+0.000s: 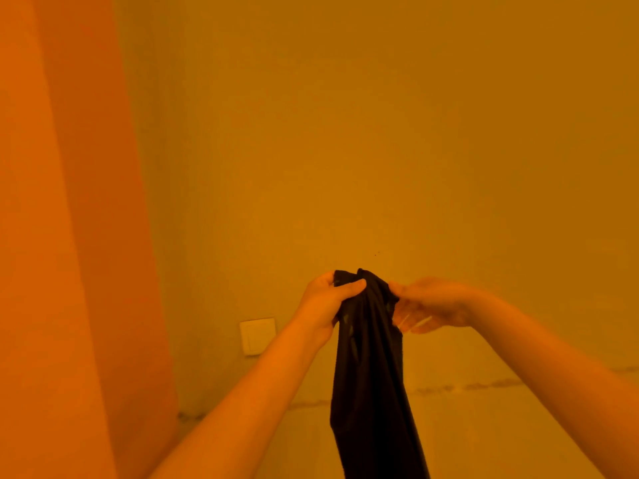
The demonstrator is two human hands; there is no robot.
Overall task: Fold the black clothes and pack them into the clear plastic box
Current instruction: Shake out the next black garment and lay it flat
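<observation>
Black garment (370, 375), lower end cut off

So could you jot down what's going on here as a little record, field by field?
held item: black garment, bunched at the top, hanging down out of view
left hand: grips the top of the garment, thumb across the cloth
right hand: pinches the top edge from the other side
backdrop: plain wall, curtain at left, wall switch low down
clear plastic box: not in view
folding: not yet begun
</observation>
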